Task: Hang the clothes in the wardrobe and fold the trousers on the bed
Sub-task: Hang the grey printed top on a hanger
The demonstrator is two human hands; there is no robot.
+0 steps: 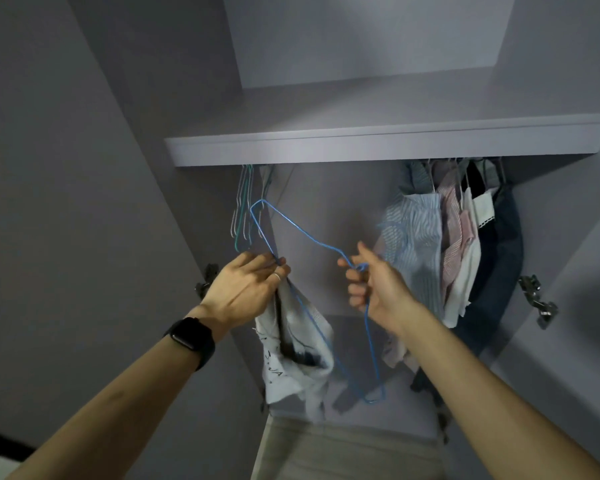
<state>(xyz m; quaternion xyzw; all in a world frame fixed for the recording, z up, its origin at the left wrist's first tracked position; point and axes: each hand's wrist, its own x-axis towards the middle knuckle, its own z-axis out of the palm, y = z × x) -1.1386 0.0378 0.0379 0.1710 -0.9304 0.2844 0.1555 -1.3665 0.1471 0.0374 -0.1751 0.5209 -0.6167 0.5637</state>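
I face an open grey wardrobe (378, 147). My left hand (246, 289) grips a white garment with dark print (291, 355) together with one side of a blue wire hanger (302, 237). The garment hangs down below that hand. My right hand (371, 282) pinches the hanger at its twisted neck, and the hanger's lower loop dangles below the right hand. The hanger's hook points up to the left, close to the empty hangers.
Several empty wire hangers (243, 209) hang under the shelf at the left. Several shirts and a dark garment (465, 251) hang at the right. Door hinges (537, 299) stick out on the right side, and another hinge (207, 277) on the left.
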